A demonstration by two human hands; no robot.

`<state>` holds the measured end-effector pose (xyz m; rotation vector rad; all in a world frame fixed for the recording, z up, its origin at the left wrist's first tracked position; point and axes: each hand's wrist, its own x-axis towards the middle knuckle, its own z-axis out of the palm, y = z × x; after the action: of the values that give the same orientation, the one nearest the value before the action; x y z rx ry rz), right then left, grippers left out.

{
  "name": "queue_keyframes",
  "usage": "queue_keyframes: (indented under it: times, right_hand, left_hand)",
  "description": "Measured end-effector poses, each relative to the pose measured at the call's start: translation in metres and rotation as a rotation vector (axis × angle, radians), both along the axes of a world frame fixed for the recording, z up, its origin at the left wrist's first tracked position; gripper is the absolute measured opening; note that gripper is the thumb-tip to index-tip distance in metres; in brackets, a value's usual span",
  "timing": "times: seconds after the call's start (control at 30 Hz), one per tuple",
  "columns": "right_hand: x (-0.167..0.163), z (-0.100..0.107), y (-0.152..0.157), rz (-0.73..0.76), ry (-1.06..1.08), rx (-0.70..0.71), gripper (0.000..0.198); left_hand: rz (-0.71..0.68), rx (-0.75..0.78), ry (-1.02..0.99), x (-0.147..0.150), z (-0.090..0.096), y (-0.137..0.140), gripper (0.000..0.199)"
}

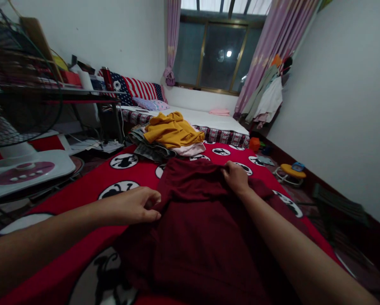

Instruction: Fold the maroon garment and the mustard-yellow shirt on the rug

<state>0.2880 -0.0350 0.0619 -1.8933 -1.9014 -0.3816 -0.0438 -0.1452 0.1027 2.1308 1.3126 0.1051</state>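
Note:
A dark maroon garment (205,241) lies spread before me on a red blanket (82,228) printed with white ovals and black figures. The garment's far part is folded over in a wrinkled band. My right hand (236,178) pinches the far edge of this band near its right side. Beside the garment's left edge is my left hand (143,205), its fingers curled and its thumb apart from them, with no cloth visible between. Just beyond the garment sits a pile of clothes, with a mustard yellow garment (174,131) on top and grey and pale pink cloth under it.
Behind the pile stands a bed or bench with a white top (190,111). At left are a fan (15,84) and a cluttered desk (91,91). A yellow stool (292,170) stands on the floor at right, near clothes (269,99) hanging by the curtain.

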Motion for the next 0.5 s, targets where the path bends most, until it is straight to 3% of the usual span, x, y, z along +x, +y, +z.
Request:
queue_keyframes:
  times: [0.13, 0.37, 0.43, 0.5]
  right_hand:
    - [-0.005, 0.000, -0.007, -0.009, 0.022, -0.018, 0.023]
    - [0.042, 0.063, -0.007, -0.126, 0.276, 0.294, 0.028]
    - [0.061, 0.073, -0.008, -0.208, 0.249, 0.298, 0.030]
    - [0.080, 0.073, -0.010, -0.293, 0.154, 0.177, 0.027]
  left_hand:
    - [0.012, -0.005, -0.060, 0.001, -0.002, 0.000, 0.024]
    - [0.053, 0.046, -0.313, 0.037, 0.014, -0.004, 0.031]
    - [0.035, -0.037, -0.400, 0.052, 0.013, -0.010, 0.030]
    - [-0.049, -0.283, -0.449, 0.066, 0.007, -0.019, 0.032]
